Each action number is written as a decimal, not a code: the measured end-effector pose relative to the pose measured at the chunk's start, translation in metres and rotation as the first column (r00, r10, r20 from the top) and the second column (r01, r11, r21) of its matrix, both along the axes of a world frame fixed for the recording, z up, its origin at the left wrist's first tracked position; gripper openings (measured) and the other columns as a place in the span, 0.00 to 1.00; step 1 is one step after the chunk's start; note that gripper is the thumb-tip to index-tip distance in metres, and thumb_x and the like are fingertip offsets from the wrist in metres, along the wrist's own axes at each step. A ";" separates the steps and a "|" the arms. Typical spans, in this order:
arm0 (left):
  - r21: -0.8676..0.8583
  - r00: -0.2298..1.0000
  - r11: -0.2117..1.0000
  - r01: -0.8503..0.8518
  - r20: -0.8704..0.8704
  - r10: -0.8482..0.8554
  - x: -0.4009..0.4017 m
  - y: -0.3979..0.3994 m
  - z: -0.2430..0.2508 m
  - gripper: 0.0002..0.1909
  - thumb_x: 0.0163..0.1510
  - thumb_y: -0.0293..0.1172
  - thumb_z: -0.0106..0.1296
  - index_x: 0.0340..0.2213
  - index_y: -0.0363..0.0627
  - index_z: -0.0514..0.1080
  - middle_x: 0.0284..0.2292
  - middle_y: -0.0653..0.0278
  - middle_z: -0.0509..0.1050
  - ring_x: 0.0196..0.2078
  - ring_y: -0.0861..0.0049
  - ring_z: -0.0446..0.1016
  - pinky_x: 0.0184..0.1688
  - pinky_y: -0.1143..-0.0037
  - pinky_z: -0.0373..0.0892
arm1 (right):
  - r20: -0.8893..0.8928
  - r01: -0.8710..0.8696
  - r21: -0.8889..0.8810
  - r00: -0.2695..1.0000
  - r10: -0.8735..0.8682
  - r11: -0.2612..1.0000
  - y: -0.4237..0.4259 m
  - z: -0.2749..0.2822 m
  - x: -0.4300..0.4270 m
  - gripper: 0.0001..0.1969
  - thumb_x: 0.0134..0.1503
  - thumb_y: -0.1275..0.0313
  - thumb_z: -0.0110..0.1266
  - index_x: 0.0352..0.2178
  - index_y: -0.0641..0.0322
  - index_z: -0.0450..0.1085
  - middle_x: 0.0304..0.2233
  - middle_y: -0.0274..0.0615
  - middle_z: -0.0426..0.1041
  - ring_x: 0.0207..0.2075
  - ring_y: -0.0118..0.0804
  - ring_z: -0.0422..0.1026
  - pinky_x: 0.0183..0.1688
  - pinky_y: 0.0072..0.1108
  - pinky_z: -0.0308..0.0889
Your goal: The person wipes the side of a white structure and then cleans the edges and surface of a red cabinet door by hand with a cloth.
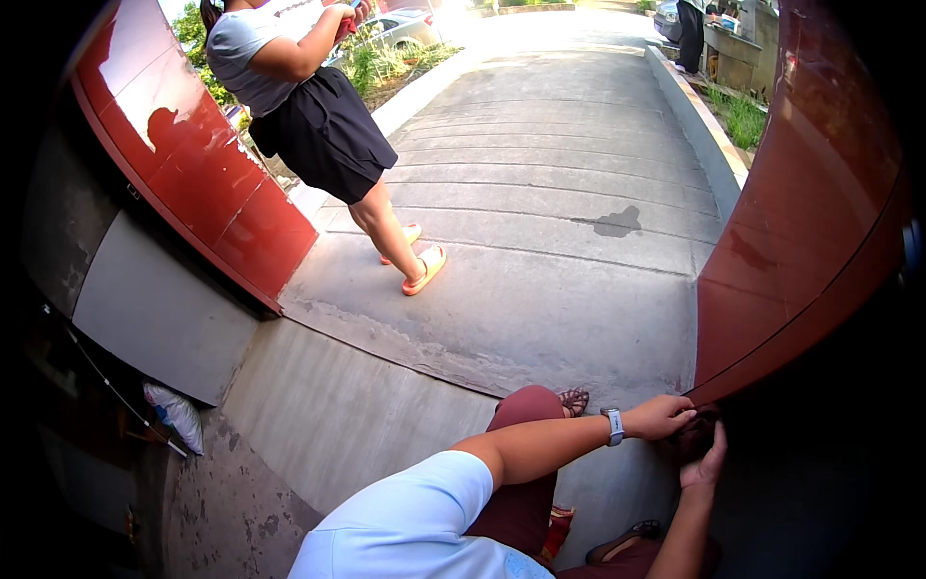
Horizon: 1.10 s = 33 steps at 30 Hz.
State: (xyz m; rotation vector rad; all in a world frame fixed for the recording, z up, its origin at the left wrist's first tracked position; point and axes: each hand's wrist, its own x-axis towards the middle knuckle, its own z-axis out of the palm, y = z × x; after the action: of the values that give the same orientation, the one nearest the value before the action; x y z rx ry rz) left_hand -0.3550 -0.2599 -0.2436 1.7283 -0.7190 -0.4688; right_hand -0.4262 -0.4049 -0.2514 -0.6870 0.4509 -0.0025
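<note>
At the lower right, both my hands are on a dark reddish-brown bundle (696, 434), too shadowed to identify. My left hand (658, 417), below a wristwatch (613, 427) with a pale band, pinches its upper left side. My right hand (705, 462) cups it from below and the right, thumb or finger raised along its edge. My bent knee (532, 405) in maroon trousers is to the left of the hands. Partly hidden by my leg, a red patterned packet or cloth (557, 532) lies low near my feet.
A person (318, 123) in orange sandals stands at the doorway, holding a phone-like object. Red metal doors (217, 174) flank a grooved concrete ramp (535, 181). A white sack (175, 416) and a thin pole (108, 383) are at left. Another person (692, 36) stands far off by a concrete counter.
</note>
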 end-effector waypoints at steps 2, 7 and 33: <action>-0.001 1.000 1.000 -0.003 0.001 0.003 0.000 0.000 0.000 0.15 0.55 0.36 0.40 0.35 0.34 0.66 0.29 0.49 0.72 0.31 0.62 0.70 0.35 0.71 0.65 | -0.004 0.007 0.015 1.000 -0.007 1.000 0.002 0.004 0.000 0.21 0.54 0.59 0.43 0.46 0.60 0.60 0.43 0.39 0.64 0.45 0.36 0.63 0.49 0.25 0.58; -0.009 1.000 1.000 -0.009 0.009 0.009 0.000 0.000 0.000 0.15 0.55 0.36 0.40 0.36 0.34 0.66 0.29 0.49 0.71 0.31 0.62 0.70 0.35 0.71 0.65 | -0.003 0.004 0.016 1.000 -0.004 1.000 0.002 0.006 0.000 0.22 0.53 0.59 0.44 0.46 0.60 0.60 0.44 0.40 0.64 0.45 0.36 0.62 0.49 0.26 0.58; 0.027 0.999 1.000 -0.005 0.041 0.004 0.000 0.000 0.000 0.15 0.54 0.35 0.40 0.36 0.33 0.66 0.31 0.46 0.71 0.33 0.58 0.70 0.36 0.70 0.65 | 0.008 -0.006 0.036 1.000 0.006 0.999 0.001 0.001 0.000 0.21 0.52 0.60 0.45 0.44 0.61 0.61 0.43 0.39 0.65 0.44 0.35 0.64 0.48 0.26 0.59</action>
State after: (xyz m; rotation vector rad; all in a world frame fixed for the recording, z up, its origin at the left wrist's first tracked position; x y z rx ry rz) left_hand -0.3548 -0.2596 -0.2436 1.7690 -0.7409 -0.4435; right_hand -0.4262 -0.4042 -0.2503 -0.6531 0.4403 0.0086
